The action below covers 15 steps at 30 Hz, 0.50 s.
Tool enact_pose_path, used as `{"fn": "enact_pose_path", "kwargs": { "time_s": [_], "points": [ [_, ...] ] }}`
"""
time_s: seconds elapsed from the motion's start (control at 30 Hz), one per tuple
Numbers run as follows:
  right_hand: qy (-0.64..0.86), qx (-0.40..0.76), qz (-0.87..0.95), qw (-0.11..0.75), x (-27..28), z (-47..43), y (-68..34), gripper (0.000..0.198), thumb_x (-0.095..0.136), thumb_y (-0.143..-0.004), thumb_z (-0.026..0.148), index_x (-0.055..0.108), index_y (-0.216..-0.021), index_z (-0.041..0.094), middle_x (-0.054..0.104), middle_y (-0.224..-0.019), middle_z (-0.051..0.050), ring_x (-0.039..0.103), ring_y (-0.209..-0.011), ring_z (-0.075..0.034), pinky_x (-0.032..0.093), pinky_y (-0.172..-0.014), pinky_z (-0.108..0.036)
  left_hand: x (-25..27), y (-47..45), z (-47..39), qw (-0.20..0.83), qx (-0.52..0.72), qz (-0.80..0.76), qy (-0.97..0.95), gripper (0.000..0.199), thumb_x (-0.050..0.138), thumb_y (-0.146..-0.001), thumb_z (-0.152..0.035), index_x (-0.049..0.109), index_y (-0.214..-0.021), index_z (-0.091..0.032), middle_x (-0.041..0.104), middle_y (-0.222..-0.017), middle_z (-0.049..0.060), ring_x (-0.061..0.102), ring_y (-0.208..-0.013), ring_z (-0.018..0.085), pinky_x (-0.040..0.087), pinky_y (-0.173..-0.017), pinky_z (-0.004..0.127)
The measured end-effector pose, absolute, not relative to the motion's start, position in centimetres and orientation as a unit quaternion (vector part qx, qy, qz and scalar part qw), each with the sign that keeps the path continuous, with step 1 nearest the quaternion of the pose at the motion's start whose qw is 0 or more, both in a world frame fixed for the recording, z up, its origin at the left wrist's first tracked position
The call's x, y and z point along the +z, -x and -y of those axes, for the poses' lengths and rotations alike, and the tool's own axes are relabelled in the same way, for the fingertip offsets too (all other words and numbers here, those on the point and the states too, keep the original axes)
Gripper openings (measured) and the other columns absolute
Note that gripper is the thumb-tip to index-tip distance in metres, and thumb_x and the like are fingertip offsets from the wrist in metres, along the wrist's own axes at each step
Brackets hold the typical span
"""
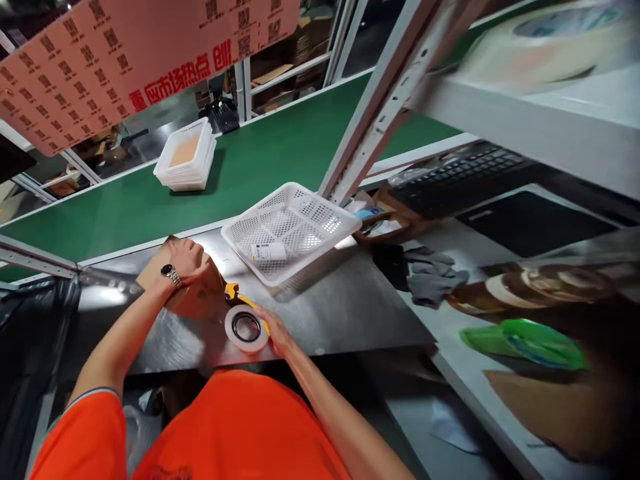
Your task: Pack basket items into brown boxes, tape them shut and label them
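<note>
Right hand [277, 331] wraps a tape dispenser [246, 325], fingers closed round the white roll, yellow handle end poking out toward the cardboard parcel [193, 288]; dispenser head sits touching or just off the parcel's near edge, can't tell which. Left hand [186, 259], watch on wrist, presses flat on top of the parcel, fingers curled down over it, more a hold-down than a full clamp. Parcel lies on the steel worktop [325, 313], toward its left-rear part, near the back edge. Looks like the sealing step: parcel pinned, tape being brought to it. Judging from this, next move needs the tape end stuck down and the dispenser drawn across the top while the left hand keeps the parcel from sliding. Room: bare steel to the right of the dispenser and in front of it, enough for a pull. White mesh basket [290, 230] with a label inside sits just right-rear of the parcel, tilted on the bench edge, and is the nearest thing to bump. Behind runs a green conveyor belt [260, 157] carrying a stack of white baskets [186, 160], well apart. Shelf upright [373, 110] rises beside the basket. Grey gloves [430, 273] and tape rolls [530, 287] lie further right, clear of the hands.
</note>
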State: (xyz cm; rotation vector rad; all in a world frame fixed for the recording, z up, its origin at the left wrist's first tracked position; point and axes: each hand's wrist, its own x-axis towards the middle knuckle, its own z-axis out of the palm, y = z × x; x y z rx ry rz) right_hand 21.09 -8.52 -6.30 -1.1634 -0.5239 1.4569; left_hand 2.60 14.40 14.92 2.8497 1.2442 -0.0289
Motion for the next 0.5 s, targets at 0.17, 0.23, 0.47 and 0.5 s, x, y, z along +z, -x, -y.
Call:
{"fn": "enact_pose_path", "kwargs": {
  "time_s": [0.17,0.23,0.47,0.5],
  "points": [
    [0.447,0.669,0.356,0.474,-6.3,8.9,-19.5,0.064,0.079,-0.083,0.064,0.090,-0.129,0.020,0.086,-0.139,-0.014,0.075,-0.138,-0.041,0.049,-0.131,-0.060,15.0,-7.3,-16.7,-0.002,0.029,-0.618,-0.786,0.048,0.066,-0.110,-0.043,0.075,-0.140,-0.006,0.071,-0.142,0.031,0.058,-0.136,0.047,0.030,-0.121,0.084],
    [0.438,0.655,0.404,0.465,-5.8,7.0,-17.7,0.063,0.070,-0.090,0.062,0.088,-0.134,0.021,0.084,-0.146,-0.013,0.074,-0.140,-0.040,0.052,-0.128,-0.057,15.0,-8.2,-16.8,-0.003,0.037,-0.637,-0.770,0.049,0.065,-0.110,-0.044,0.076,-0.139,-0.007,0.071,-0.142,0.031,0.058,-0.138,0.047,0.031,-0.122,0.082],
    [0.474,0.541,0.642,0.267,-1.6,-0.2,-9.5,0.051,0.081,-0.082,0.046,0.091,-0.130,0.031,0.092,-0.117,-0.006,0.082,-0.110,-0.035,0.061,-0.101,-0.040,14.7,-8.6,-17.5,0.012,0.062,-0.677,-0.733,0.045,0.058,-0.111,-0.045,0.076,-0.140,-0.015,0.072,-0.146,0.028,0.058,-0.143,0.048,0.038,-0.120,0.077],
    [0.483,0.530,0.650,0.251,-1.4,0.0,-9.4,0.053,0.083,-0.080,0.044,0.091,-0.130,0.031,0.092,-0.112,-0.005,0.082,-0.107,-0.035,0.061,-0.097,-0.039,15.0,-7.9,-18.1,0.015,0.066,-0.677,-0.732,0.042,0.059,-0.109,-0.044,0.076,-0.137,-0.017,0.074,-0.141,0.026,0.061,-0.140,0.048,0.040,-0.120,0.078]
  ]
}}
